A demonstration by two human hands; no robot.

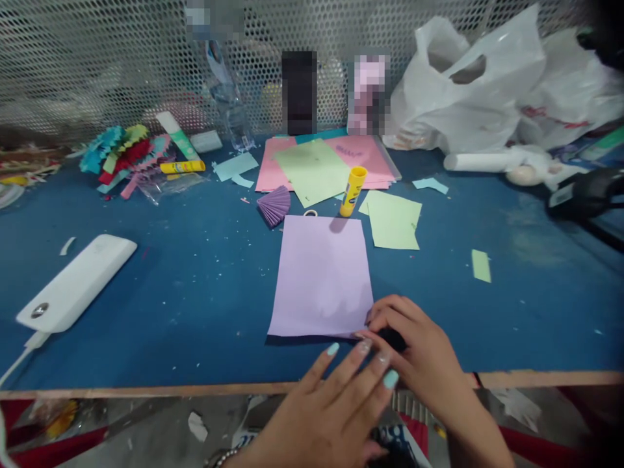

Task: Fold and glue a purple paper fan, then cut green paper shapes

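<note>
A sheet of light purple paper (322,279) lies flat on the blue table, its near edge slightly raised. At its near right corner my right hand (416,348) is closed, thumb and fingers pinching the paper. Something black (392,338) shows under that palm; I cannot make out what it is. My left hand (341,406), with fingers stretched and apart, hovers by the table's front edge and overlaps the right fingertips. A yellow glue stick (353,192) stands upright behind the sheet. To its left lies a pleated purple paper fan (273,207).
Green paper pieces (396,221) and a pink paper stack (273,162) lie farther back. A white power bank (78,283) with a cable is at left. White plastic bags (472,97) stand back right, a clear bottle (234,110) back left. The table's front edge (146,391) runs below.
</note>
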